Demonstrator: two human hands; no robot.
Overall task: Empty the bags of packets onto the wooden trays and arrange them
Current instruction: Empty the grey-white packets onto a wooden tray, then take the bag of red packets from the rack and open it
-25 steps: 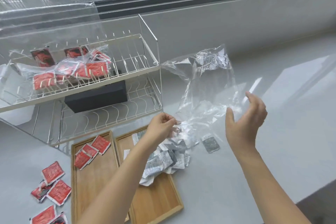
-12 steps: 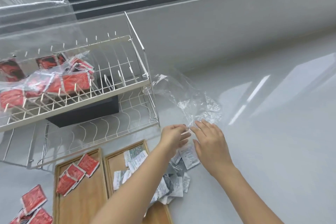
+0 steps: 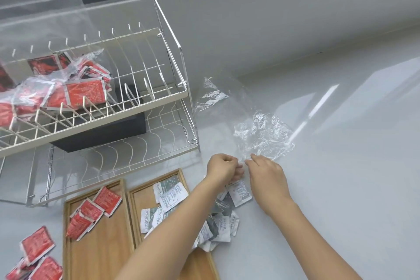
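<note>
An empty clear plastic bag (image 3: 261,129) lies crumpled on the grey counter, beyond my hands. My left hand (image 3: 223,167) has curled fingers and pinches the bag's near edge. Right beside it, my right hand (image 3: 267,174) pinches the same edge. Several silver-white packets (image 3: 219,223) lie in a heap below my hands, spilling off the right wooden tray (image 3: 136,198) onto the counter. The left wooden tray (image 3: 67,213) holds several red packets (image 3: 93,213). My left forearm hides part of the heap.
A two-tier wire dish rack (image 3: 175,95) stands at the left with a bag of red packets (image 3: 56,91) on its upper shelf and a black box (image 3: 102,132) beneath. More red packets (image 3: 37,245) lie loose on the counter at bottom left.
The bag, held up and emptied a second ago, has come down flat on the counter. Both hands dropped and closed together at its near edge.
</note>
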